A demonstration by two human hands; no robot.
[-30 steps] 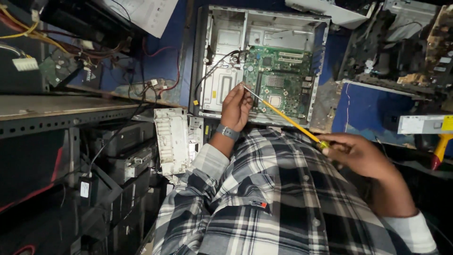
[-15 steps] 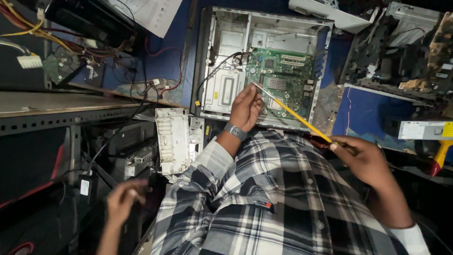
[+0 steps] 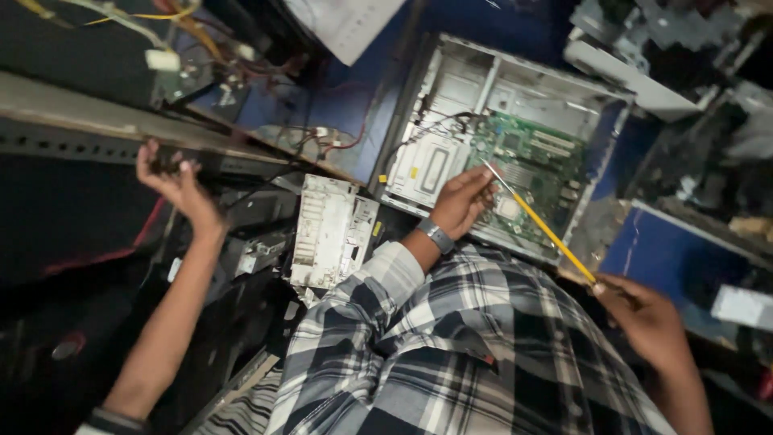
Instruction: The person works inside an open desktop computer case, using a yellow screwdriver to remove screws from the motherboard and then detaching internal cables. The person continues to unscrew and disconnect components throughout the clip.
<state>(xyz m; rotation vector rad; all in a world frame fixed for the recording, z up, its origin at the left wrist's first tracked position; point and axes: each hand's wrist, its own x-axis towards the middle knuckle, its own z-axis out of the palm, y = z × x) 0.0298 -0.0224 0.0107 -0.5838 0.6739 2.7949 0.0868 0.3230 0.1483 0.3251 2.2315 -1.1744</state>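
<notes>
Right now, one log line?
left hand: raised by metal shelf | right hand: grips yellow screwdriver, tip on green motherboard | co-worker's hand: beside the shaft

You are in a computer repair workshop: an opened computer case (image 3: 515, 137) with its green circuit board (image 3: 527, 173), loose wires (image 3: 201, 40) far left, spare parts around.

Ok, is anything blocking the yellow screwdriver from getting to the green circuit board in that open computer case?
Nothing visible does. The right hand holds the yellow screwdriver, and its shaft runs clear to the green circuit board. The left hand sits beside the tip, not across it. The dark cables lie off to the left of the tip.
</notes>
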